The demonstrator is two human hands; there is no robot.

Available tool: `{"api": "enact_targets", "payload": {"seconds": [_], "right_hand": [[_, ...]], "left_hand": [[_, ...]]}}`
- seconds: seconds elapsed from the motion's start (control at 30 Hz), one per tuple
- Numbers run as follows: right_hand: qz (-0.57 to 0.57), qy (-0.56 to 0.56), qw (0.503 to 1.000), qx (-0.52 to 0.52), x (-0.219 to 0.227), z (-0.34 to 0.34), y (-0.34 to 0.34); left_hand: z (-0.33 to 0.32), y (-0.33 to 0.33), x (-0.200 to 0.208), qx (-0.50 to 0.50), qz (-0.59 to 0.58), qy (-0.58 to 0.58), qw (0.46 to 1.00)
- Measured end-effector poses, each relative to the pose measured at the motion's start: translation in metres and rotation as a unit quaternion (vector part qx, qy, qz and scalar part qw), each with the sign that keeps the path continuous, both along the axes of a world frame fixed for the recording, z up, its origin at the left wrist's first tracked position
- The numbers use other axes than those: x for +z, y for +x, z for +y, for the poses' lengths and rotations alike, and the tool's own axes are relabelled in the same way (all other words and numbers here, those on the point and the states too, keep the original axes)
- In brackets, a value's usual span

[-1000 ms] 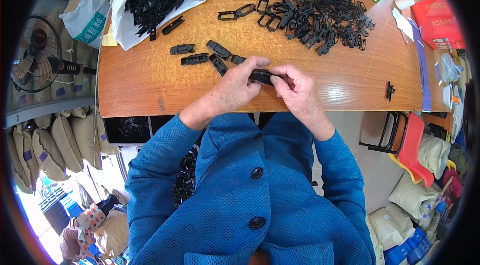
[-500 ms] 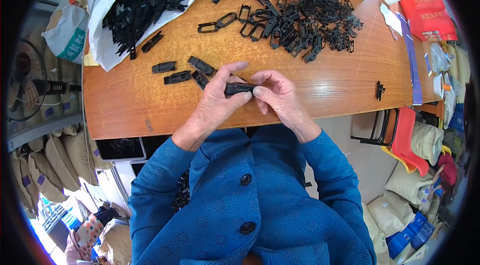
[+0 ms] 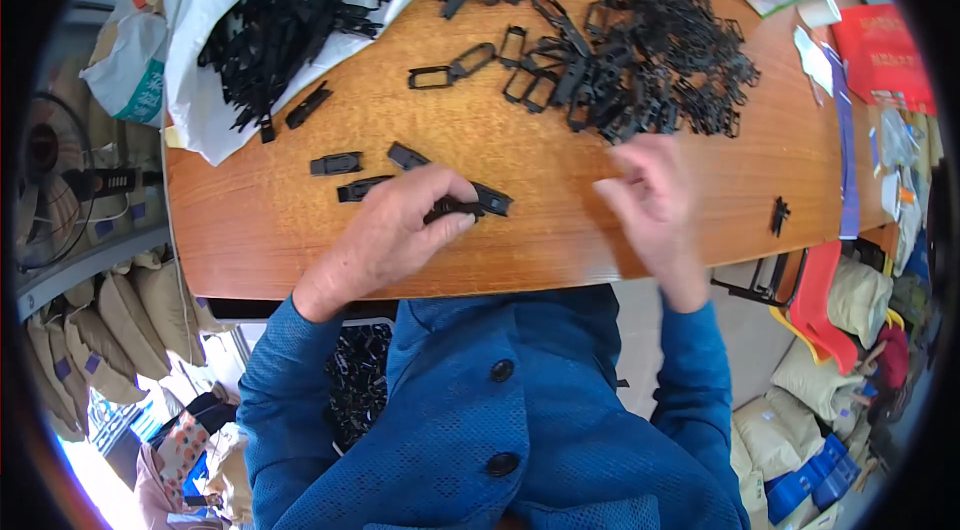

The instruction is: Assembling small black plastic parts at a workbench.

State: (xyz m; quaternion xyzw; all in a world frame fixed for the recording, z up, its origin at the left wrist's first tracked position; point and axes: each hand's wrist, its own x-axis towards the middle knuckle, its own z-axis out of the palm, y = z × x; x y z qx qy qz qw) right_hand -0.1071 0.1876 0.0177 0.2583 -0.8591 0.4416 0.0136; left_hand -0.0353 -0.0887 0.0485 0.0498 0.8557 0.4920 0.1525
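My left hand (image 3: 395, 225) is closed over a slim black plastic part (image 3: 455, 210), pinched between thumb and fingers just above the table. Touching or right beside it is another assembled-looking black plastic piece (image 3: 492, 198); their exact contact is hidden. My right hand (image 3: 655, 205) is off to the right, slightly blurred, thumb apart from the curled fingers and nothing seen in it. Its fingertips are near the front of a pile of black plastic frames (image 3: 660, 50). Left of my left hand lie similar black pieces (image 3: 336, 164), one partly covered by the hand.
A white sack (image 3: 200, 80) of black parts lies open at the back left of the wooden table (image 3: 260, 250). Two linked frames (image 3: 450, 68) lie mid-table. A lone black part (image 3: 780, 216), a purple strip (image 3: 848, 160) and a red package (image 3: 885, 55) are at the right.
My right hand has let go of the black part and moved right, toward the pile of frames. My left hand has shifted slightly left and down, keeping its hold.
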Motion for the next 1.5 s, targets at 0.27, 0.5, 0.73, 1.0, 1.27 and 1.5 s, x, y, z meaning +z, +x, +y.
{"api": "enact_targets", "payload": {"seconds": [0.27, 0.5, 0.73, 1.0, 1.27, 1.5], "right_hand": [[0.103, 0.287, 0.951, 0.055, 0.022, 0.033, -0.043], [0.065, 0.248, 0.966, 0.025, 0.006, 0.044, -0.052], [0.084, 0.177, 0.980, -0.041, -0.015, 0.060, -0.047], [0.062, 0.090, 0.989, -0.098, -0.032, 0.065, -0.042], [0.110, 0.045, 0.986, -0.118, -0.043, 0.069, -0.044], [0.185, 0.097, 0.973, -0.096, -0.033, 0.064, -0.035]], "left_hand": [[-0.035, -0.072, -0.024, 0.052, 0.213, -0.256, 0.942], [-0.027, -0.080, -0.026, 0.051, 0.185, -0.355, 0.915], [-0.020, -0.064, -0.022, 0.097, 0.109, -0.271, 0.952], [-0.002, -0.051, -0.035, 0.101, 0.079, -0.123, 0.984], [0.064, -0.027, -0.033, 0.110, -0.114, 0.220, 0.962], [0.091, -0.008, -0.054, 0.125, -0.121, 0.317, 0.932]]}}
